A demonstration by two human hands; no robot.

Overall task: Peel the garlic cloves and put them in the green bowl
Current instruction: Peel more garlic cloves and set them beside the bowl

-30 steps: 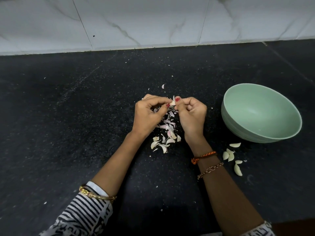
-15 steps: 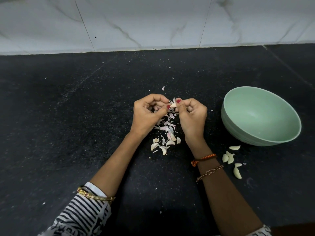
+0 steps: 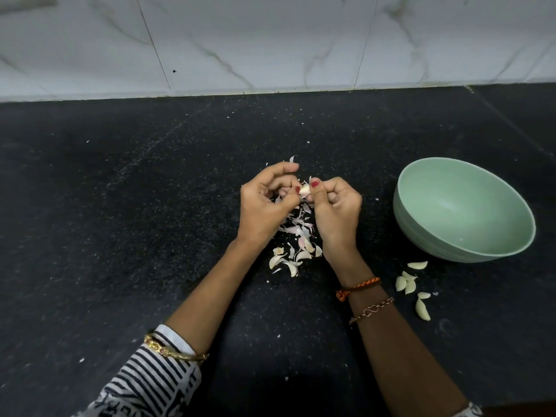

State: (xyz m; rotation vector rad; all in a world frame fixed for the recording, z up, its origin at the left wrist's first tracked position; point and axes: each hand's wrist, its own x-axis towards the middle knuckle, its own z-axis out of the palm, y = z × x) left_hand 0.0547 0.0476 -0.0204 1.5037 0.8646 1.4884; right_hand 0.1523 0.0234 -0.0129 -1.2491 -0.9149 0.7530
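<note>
A pale garlic clove is pinched between both thumbs over the middle of the black counter. My left hand grips it from the left with curled fingers, the index finger lifted above. My right hand pinches it from the right. Below the hands lies a heap of papery garlic skins. The green bowl stands at the right and looks empty. Several peeled cloves lie on the counter in front of the bowl.
The black counter runs back to a white marble-tiled wall. Tiny skin flecks are scattered across the surface. My striped sleeve shows at the lower left.
The hands have parted slightly at the fingertips and the left index finger has lifted. The clove stays pinched between the thumbs. The view has shifted a little.
</note>
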